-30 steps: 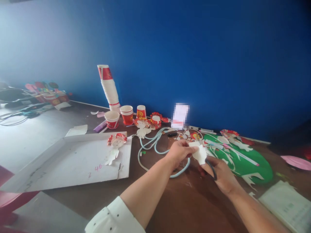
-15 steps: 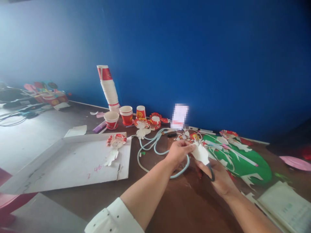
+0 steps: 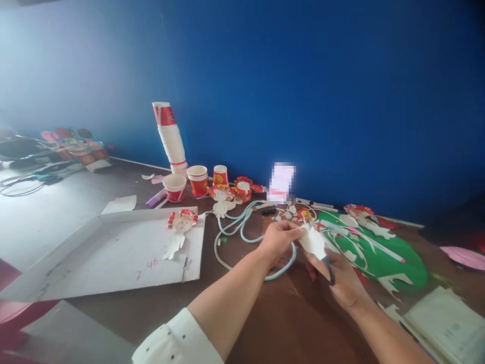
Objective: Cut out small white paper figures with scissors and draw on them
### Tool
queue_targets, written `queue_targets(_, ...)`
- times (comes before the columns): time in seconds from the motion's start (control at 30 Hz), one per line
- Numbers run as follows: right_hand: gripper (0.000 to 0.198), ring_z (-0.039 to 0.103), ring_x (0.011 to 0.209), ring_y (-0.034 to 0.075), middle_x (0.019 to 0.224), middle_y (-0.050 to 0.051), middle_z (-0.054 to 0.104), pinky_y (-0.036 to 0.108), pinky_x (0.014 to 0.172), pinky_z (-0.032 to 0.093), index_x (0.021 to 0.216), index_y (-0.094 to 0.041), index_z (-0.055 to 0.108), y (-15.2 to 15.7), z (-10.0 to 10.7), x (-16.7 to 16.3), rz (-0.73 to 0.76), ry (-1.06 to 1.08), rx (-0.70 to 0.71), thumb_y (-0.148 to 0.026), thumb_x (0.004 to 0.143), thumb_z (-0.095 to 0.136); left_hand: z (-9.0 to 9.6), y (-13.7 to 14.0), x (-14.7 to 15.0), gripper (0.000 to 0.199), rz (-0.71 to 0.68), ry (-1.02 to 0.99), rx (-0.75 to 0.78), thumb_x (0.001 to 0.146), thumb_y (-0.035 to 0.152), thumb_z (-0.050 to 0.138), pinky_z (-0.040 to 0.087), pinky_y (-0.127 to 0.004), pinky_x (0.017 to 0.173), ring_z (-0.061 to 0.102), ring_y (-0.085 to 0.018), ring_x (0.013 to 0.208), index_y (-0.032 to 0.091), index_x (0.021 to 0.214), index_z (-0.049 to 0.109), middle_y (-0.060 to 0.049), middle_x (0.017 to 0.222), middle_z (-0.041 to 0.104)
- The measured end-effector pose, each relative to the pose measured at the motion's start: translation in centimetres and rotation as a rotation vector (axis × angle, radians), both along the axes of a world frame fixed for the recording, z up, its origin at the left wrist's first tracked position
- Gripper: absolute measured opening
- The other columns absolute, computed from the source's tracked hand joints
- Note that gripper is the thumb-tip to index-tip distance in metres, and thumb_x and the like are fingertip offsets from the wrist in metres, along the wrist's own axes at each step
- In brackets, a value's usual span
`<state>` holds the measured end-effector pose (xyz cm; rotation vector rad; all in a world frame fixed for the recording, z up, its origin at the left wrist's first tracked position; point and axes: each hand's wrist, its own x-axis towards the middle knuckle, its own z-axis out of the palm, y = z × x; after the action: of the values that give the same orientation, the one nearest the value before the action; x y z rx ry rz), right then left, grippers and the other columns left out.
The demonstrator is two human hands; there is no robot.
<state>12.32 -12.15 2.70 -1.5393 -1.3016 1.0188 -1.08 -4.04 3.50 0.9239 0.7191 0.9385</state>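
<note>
My left hand (image 3: 278,242) pinches a small white paper cutout (image 3: 312,242) by its left edge. My right hand (image 3: 335,280) is closed around the dark handles of a pair of scissors (image 3: 329,271). The scissor blades lie mostly behind the paper, with their tips showing above it. Both hands hover over the brown table (image 3: 291,318), near a looped light-blue cable (image 3: 242,227). Scraps of white and red paper lie just beyond my fingers. A paper figure with a red frilled head (image 3: 182,221) rests on a white box lid (image 3: 125,253) at left.
Behind stand a leaning stack of paper cups (image 3: 171,141) and several loose cups (image 3: 197,180). A pixelated bright panel (image 3: 281,182) leans on the blue wall. On the right are a green disc (image 3: 409,258) with scraps and pens, and a notepad (image 3: 447,321).
Hardly anything differs. The view has shifted slightly, and the white paper is tilted a little between my hands. Both grips stay the same.
</note>
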Motion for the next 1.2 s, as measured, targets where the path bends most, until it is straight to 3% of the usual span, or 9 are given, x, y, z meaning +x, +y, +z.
queue_targets(0.37,0.041,0.049,0.054,0.017,0.050,0.002,0.055,0.029,0.054,0.038,0.051,-0.022,0.055,-0.1,0.3,-0.2,-0.010,-0.060,-0.018,-0.056,0.074,0.059,-0.3,-0.1,0.0,0.034,-0.018,0.002,0.023,0.058,0.039,0.079,0.038,-0.025,0.061,0.050,-0.009,0.055,0.013,0.064,0.057,0.000,0.059,0.058)
queue_targets(0.53,0.037,0.048,0.052,0.016,0.052,0.001,0.056,0.029,0.051,0.037,0.055,-0.022,0.057,0.0,-0.1,-0.3,-0.034,0.022,-0.042,-0.054,0.072,0.063,-0.9,0.1,0.2,0.036,-0.032,0.006,0.030,0.058,0.041,0.079,0.038,-0.025,0.061,0.051,-0.009,0.056,0.013,0.064,0.057,-0.001,0.060,0.059)
queue_targets(1.2,0.040,0.048,0.049,0.014,0.046,0.000,0.055,0.027,0.051,0.036,0.049,-0.020,0.057,0.1,0.1,-0.4,-0.059,-0.017,-0.046,-0.055,0.066,0.067,-1.2,0.2,0.2,0.034,-0.033,0.012,-0.005,0.059,0.039,0.078,0.036,-0.023,0.058,0.048,-0.007,0.053,0.013,0.065,0.057,-0.001,0.060,0.059)
